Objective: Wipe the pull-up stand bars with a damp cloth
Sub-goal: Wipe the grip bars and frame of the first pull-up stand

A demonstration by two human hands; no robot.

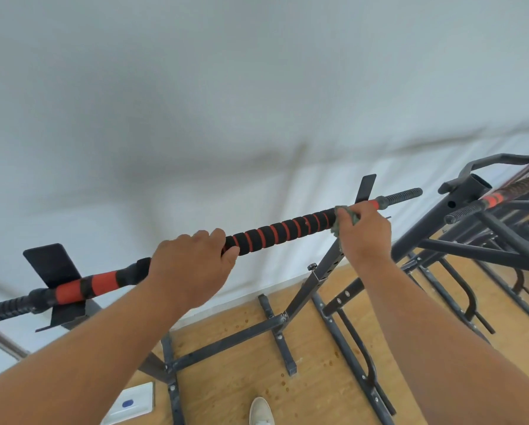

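The pull-up bar point(283, 230) runs from lower left to upper right, padded in black foam with red bands. My left hand point(192, 268) grips the bar near its middle, fingers curled over the top. My right hand point(364, 233) holds a grey-green cloth point(343, 217) wrapped round the bar near its right end, just left of the right bracket plate point(366, 188). Most of the cloth is hidden under my fingers.
The stand's grey steel legs and base point(241, 338) spread over a wooden floor point(318, 378) below. A second stand point(487, 210) crowds the right side. A white wall point(257, 87) lies right behind the bar. A white box point(133, 404) and my shoe point(260, 411) are on the floor.
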